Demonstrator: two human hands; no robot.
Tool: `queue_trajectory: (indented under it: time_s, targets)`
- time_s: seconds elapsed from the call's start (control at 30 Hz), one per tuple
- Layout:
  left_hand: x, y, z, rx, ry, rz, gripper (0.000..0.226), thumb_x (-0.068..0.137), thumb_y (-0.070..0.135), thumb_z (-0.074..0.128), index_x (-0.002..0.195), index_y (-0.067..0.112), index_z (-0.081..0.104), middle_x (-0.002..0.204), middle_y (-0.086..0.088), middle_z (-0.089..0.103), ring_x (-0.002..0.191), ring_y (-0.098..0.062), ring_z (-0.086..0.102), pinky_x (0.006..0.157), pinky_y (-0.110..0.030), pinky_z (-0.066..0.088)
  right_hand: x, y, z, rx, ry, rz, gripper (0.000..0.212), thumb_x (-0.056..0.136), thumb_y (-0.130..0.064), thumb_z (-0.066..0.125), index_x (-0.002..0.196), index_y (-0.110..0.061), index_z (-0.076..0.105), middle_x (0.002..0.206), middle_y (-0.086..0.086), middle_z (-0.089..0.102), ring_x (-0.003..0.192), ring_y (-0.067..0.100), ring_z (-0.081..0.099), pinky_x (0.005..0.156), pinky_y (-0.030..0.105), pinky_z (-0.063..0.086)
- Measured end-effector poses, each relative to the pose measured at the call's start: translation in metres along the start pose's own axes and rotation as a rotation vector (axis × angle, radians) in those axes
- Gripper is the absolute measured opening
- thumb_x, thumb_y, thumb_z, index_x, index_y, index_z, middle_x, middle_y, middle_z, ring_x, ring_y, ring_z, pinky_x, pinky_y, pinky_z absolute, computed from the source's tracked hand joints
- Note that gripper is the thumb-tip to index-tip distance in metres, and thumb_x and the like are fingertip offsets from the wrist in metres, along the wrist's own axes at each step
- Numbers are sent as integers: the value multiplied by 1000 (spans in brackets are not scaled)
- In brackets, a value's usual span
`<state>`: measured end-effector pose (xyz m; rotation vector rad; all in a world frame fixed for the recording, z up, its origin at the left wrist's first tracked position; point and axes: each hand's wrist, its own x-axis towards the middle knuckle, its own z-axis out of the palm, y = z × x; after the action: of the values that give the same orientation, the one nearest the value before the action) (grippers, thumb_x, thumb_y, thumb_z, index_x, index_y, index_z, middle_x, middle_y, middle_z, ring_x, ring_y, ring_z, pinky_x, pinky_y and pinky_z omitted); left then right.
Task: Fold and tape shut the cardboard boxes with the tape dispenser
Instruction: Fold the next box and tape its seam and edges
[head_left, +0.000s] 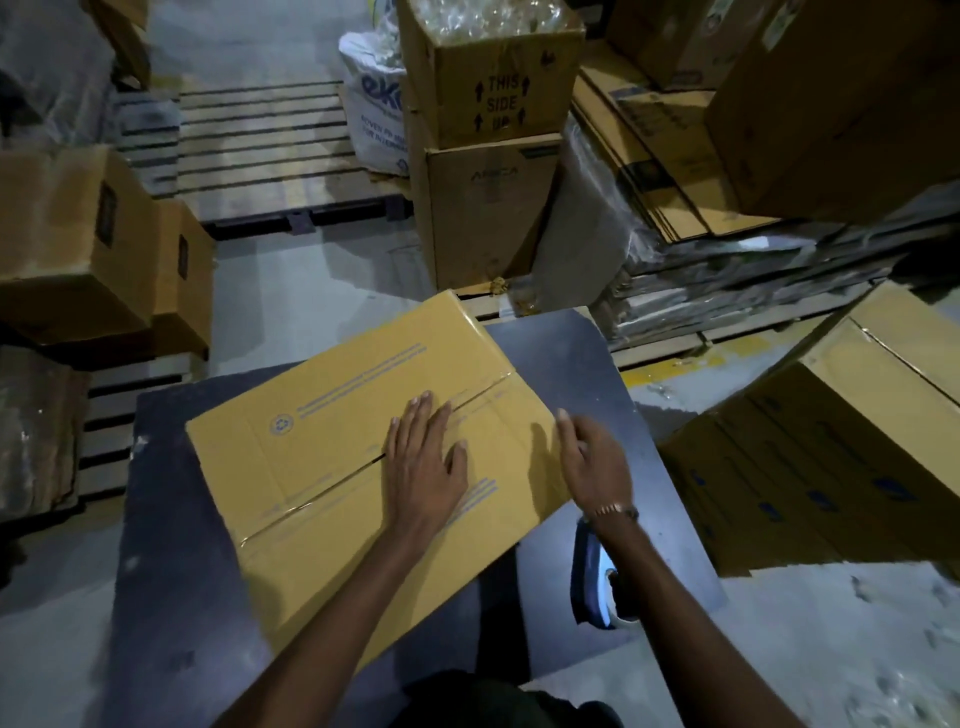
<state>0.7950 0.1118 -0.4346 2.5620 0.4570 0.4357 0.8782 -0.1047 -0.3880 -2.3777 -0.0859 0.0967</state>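
A yellow-brown cardboard box (332, 415) with closed flaps lies on a dark table (176, 545), its centre seam running diagonally with clear tape along it. My left hand (423, 457) presses flat on the seam with straight fingers. My right hand (592, 462) hovers at the box's right edge, fingers relaxed and holding nothing. A blue and white tape dispenser (592, 577) lies on the table under my right forearm, partly hidden by it.
Stacked cardboard boxes (488, 130) stand behind the table, more boxes at the left (78, 239) and right (831, 467). Flattened cartons (654, 145) are piled at the back right. A wooden pallet (260, 150) lies on the floor behind.
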Motion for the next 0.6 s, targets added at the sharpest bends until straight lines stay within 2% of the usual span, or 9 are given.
queue_trajectory:
  time_s: [0.07, 0.17, 0.2, 0.27, 0.33, 0.43, 0.5, 0.6]
  targets:
    - [-33, 1, -5, 37, -38, 80, 49, 102, 36, 56, 148, 18, 59, 164, -4, 44, 155, -21, 34, 127, -48, 26, -48, 39, -8, 27, 148, 134, 38, 109, -45, 45, 78, -25, 57, 73, -6, 62, 70, 15, 60, 56, 28, 41]
    - [-76, 5, -8, 102, -81, 137, 48, 107, 38, 51, 151, 19, 57, 166, -4, 42, 156, -20, 33, 127, -47, 26, -104, 99, -5, -101, 101, 295, 42, 102, -41, 53, 66, -19, 53, 66, 1, 60, 68, 28, 63, 54, 30, 35]
    - [-86, 7, -9, 119, -87, 143, 49, 108, 38, 49, 153, 19, 54, 167, -4, 40, 157, -20, 31, 127, -48, 25, -116, 117, -1, -171, 50, 325, 43, 99, -43, 55, 64, -17, 53, 66, 5, 61, 68, 30, 64, 54, 31, 38]
    - [-101, 12, -9, 149, -94, 141, 51, 109, 39, 46, 156, 20, 50, 169, -5, 36, 159, -21, 27, 128, -48, 23, -135, 137, 7, -255, -52, 393, 37, 94, -44, 65, 72, -14, 61, 79, 8, 69, 72, 27, 67, 57, 33, 50]
    - [-107, 16, -10, 184, -104, 132, 52, 110, 41, 42, 158, 20, 47, 170, -5, 33, 160, -20, 24, 129, -48, 21, -144, 144, 15, -312, -103, 376, 39, 89, -50, 71, 84, -12, 71, 91, 8, 71, 81, 26, 69, 64, 30, 53]
    - [-106, 18, -10, 224, -127, 118, 53, 111, 42, 38, 159, 21, 46, 171, -4, 31, 160, -20, 24, 129, -47, 20, -148, 138, 23, -358, -148, 349, 43, 90, -52, 71, 95, -9, 71, 95, 11, 73, 93, 29, 70, 84, 36, 55]
    - [-106, 18, -12, 247, -158, 111, 54, 112, 44, 35, 160, 22, 44, 171, -4, 31, 160, -20, 23, 129, -46, 19, -149, 134, 24, -345, -183, 387, 39, 97, -45, 66, 107, -7, 67, 104, 13, 73, 98, 32, 69, 85, 39, 55]
    - [-108, 19, -15, 252, -177, 107, 57, 111, 48, 30, 161, 22, 42, 172, -3, 28, 160, -19, 22, 129, -44, 16, -154, 126, 15, -263, -129, 436, 31, 97, -34, 65, 106, -4, 67, 105, 17, 72, 99, 36, 68, 82, 41, 55]
